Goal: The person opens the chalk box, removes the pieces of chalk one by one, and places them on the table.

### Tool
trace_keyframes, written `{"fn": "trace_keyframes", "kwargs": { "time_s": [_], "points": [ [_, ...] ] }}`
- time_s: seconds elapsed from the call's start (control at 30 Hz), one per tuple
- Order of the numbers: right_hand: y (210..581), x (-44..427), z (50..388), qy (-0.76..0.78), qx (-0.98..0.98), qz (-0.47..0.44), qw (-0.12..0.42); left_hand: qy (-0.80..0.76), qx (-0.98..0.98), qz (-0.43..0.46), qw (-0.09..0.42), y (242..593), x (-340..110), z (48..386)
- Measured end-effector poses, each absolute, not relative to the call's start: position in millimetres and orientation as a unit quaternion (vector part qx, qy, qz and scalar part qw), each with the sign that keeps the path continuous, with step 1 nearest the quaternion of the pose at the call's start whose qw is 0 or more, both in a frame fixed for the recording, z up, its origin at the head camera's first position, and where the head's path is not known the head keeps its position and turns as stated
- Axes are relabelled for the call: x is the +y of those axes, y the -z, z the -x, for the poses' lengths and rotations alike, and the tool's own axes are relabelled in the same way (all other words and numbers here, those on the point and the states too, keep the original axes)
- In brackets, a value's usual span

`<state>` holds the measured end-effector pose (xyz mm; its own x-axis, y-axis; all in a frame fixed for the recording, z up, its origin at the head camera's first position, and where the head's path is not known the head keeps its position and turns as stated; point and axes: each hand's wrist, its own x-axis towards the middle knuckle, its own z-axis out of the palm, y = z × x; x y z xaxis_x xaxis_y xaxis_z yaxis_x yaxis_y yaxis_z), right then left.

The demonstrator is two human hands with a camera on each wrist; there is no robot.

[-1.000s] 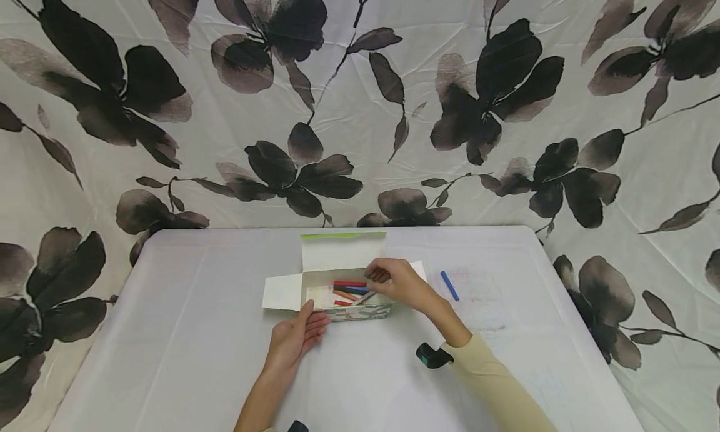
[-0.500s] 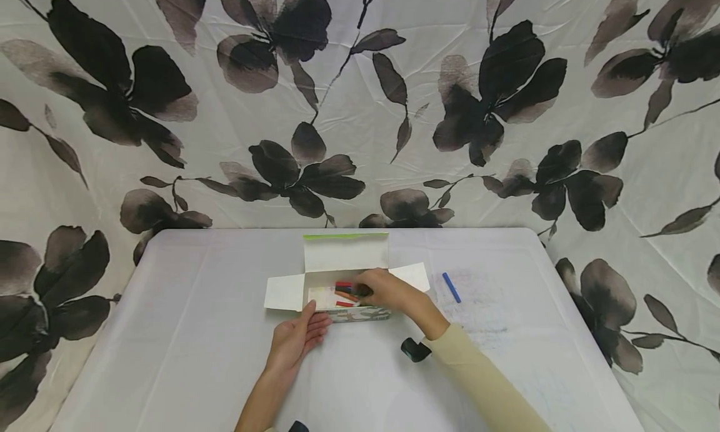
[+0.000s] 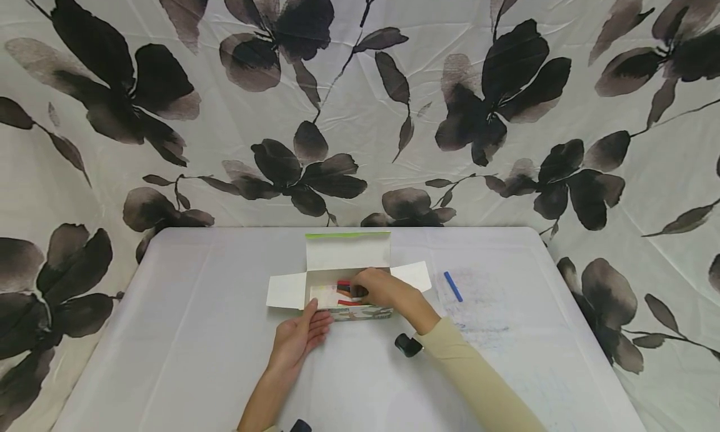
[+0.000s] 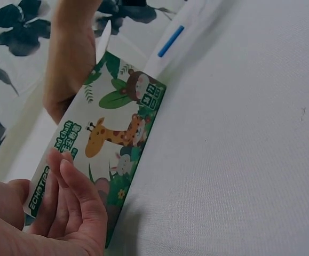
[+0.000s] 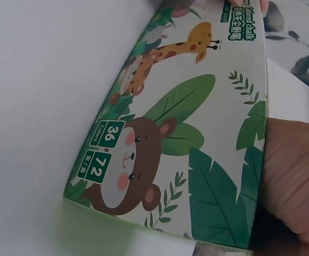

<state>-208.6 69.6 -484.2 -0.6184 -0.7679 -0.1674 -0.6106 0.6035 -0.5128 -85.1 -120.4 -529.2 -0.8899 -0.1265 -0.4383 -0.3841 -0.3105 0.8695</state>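
An open cardboard box (image 3: pixel 362 314) printed with animals and "Colored chalk" stands on the table, with several chalk sticks, among them a red one (image 3: pixel 350 303), lying inside. At its front left corner the left hand (image 3: pixel 292 341) holds it, thumb at the top edge and fingers against the printed front, as the left wrist view of the box (image 4: pixel 109 133) confirms. The right hand (image 3: pixel 394 294) reaches over the front wall into the box's right part. Its fingertips are among the sticks; what they hold is hidden. The right wrist view shows this hand (image 5: pixel 295 181) behind the printed wall (image 5: pixel 175 117).
A blue chalk stick (image 3: pixel 452 286) lies on the white tabletop (image 3: pixel 197 332) to the right of the box, near faint coloured smudges. The box's flaps (image 3: pixel 287 291) spread left, right and back. Floral cloth (image 3: pixel 349 107) hangs behind the table.
The right hand has moved down and left, deeper into the box, now covering more of the sticks. Its forearm has swung left. The left hand keeps its place on the box.
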Motion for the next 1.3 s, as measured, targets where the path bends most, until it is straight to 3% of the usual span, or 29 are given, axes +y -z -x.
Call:
{"fn": "trace_keyframes", "kwargs": {
  "time_s": [0.4,0.8,1.3],
  "points": [
    [478,90,210,0.312,0.837,0.43,0.131,-0.776,0.583,0.225,0.083,531,-121,85],
    [473,116,215,0.48,0.812,0.308,0.121,-0.781,0.578,0.222,0.082,533,-122,84],
    [453,160,219,0.591,0.771,0.176,0.16,-0.777,0.583,0.223,0.08,530,-121,85]
  ]
}}
